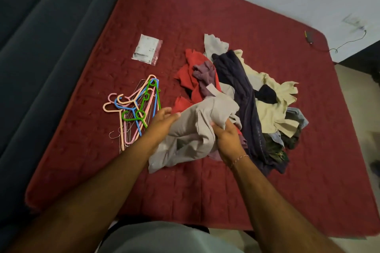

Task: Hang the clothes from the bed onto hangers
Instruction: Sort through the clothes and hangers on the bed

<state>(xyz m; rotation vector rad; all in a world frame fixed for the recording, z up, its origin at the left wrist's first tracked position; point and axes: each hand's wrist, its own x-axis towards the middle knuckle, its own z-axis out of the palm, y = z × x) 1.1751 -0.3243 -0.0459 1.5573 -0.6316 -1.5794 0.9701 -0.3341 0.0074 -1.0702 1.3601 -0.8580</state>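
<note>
A grey garment (191,133) is lifted off the red bed (185,187) between both hands. My left hand (162,123) touches its left side with fingers mostly straight. My right hand (226,139) grips a bunch of the grey cloth at its right side. Behind lies a pile of clothes (246,92): red, purple, dark navy, cream and patterned pieces. A heap of plastic hangers (135,109) in pink, blue, green and peach lies on the bed, just left of my left hand.
A small clear packet (147,49) lies on the bed beyond the hangers. A dark blue headboard or sofa (41,47) runs along the left. A small device with a cable (308,37) sits at the far right corner by the white wall.
</note>
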